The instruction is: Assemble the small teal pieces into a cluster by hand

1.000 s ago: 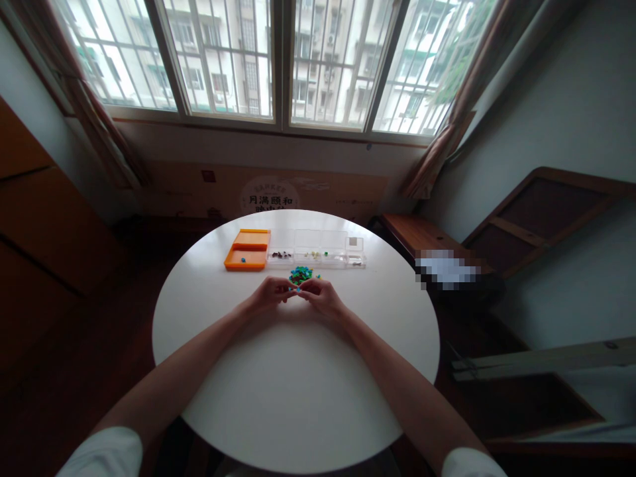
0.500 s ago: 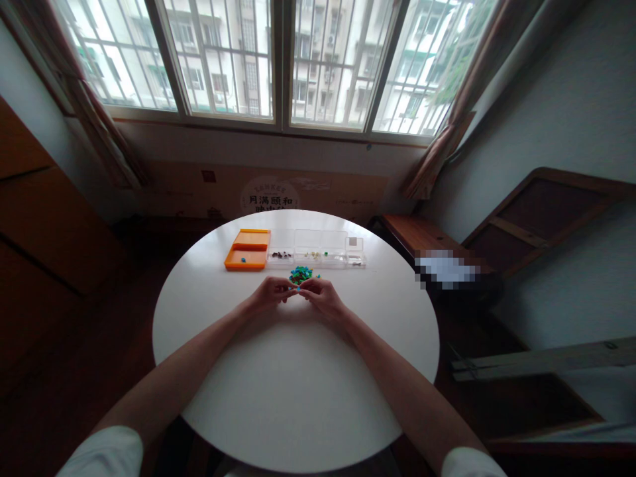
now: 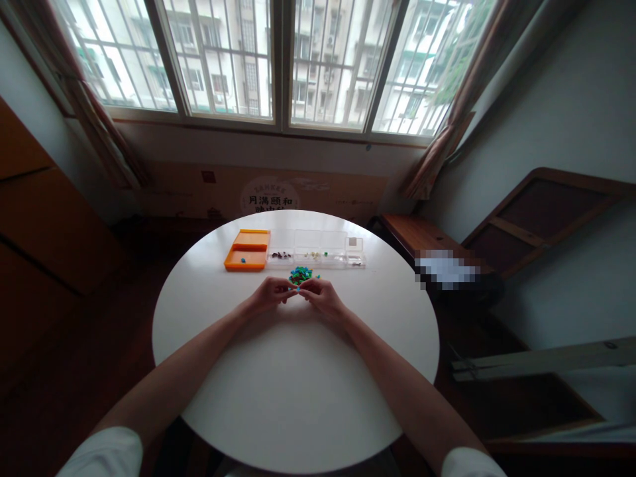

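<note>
My left hand [image 3: 273,292] and my right hand [image 3: 320,295] meet over the white table, fingertips pinched together. Between them shows a tiny blue piece [image 3: 298,289], too small to name exactly; both hands are closed on it. Just beyond the fingertips lies a pile of small green, blue and brown pieces [image 3: 301,274], partly hidden by my fingers. Farther left is an open orange box [image 3: 245,267] with one small blue piece [image 3: 243,260] in it. Beside that box, a clear compartment box [image 3: 331,263] stands with its lids up, holding dark, pale yellow and green bits.
The round white table [image 3: 293,384] fills the middle of the view. Behind it is a flat printed carton [image 3: 199,192] under the barred window [image 3: 226,59]. A wooden bench [image 3: 412,232] stands to the right, and an orange-brown cabinet [image 3: 44,245] to the left.
</note>
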Tool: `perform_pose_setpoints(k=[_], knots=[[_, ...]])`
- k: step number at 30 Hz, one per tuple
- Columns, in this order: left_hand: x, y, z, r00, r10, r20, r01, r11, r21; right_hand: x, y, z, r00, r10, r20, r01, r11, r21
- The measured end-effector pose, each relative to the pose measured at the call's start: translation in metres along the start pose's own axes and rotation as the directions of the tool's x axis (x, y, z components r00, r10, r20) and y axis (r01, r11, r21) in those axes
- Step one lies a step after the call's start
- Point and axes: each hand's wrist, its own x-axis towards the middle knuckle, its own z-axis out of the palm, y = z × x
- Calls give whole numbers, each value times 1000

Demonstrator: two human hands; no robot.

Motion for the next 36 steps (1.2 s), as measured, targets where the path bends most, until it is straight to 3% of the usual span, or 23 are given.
perform_pose_setpoints(k=[17, 36], knots=[[3, -11, 2, 998, -6, -70, 7, 1000, 10, 1, 4, 0, 1000, -28, -5, 28, 1000, -2], [2, -16, 3, 999, 6, -52, -2, 997, 72, -1, -4, -1, 1000, -25, -4, 24, 999, -32]])
